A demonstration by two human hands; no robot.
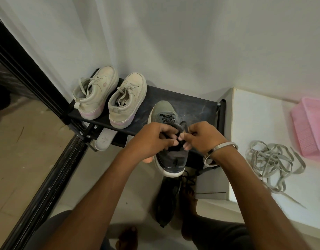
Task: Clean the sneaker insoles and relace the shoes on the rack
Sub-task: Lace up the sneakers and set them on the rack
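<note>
A grey-green sneaker (162,110) with a dark heel and a dark lace stands on the black rack shelf (191,103), heel hanging over the front edge. My left hand (152,139) and my right hand (200,138) meet over its tongue. Each hand pinches the dark lace (183,128) between thumb and fingertips. A pair of beige sneakers (110,98) sits on the shelf's left half, laced, heels toward me. A pale insole (103,140) lies on the lower shelf, partly hidden. A second dark sneaker (167,199) rests on the floor below.
A tangle of grey laces (273,159) lies on the white counter (255,114) at the right, beside a pink plastic tray (310,127). A black door frame (29,78) runs along the left. My bare feet stand on the tiled floor (20,150).
</note>
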